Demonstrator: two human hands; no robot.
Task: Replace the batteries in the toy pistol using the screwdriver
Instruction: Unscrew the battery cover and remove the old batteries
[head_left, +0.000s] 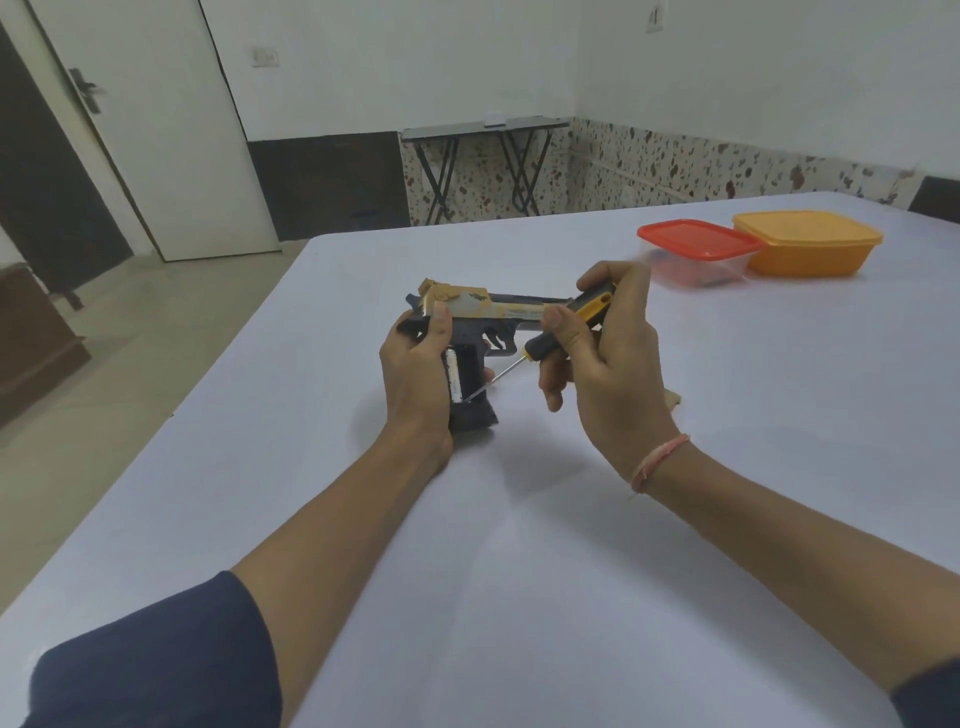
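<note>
A black and tan toy pistol (483, 312) is held above the white table, barrel pointing right, grip toward me. My left hand (415, 374) grips its handle from the left, thumb on the slide. The grip's battery bay is open and a silver battery (454, 375) shows inside. My right hand (602, 358) holds a screwdriver (563, 325) with a black and yellow handle. Its thin metal tip points down-left and touches the lower end of the battery.
A clear box with a red lid (696, 249) and an orange lidded box (808, 241) stand at the far right of the table (519, 545). A small tan piece (673, 399) lies behind my right wrist. A folding table (483, 135) stands by the far wall.
</note>
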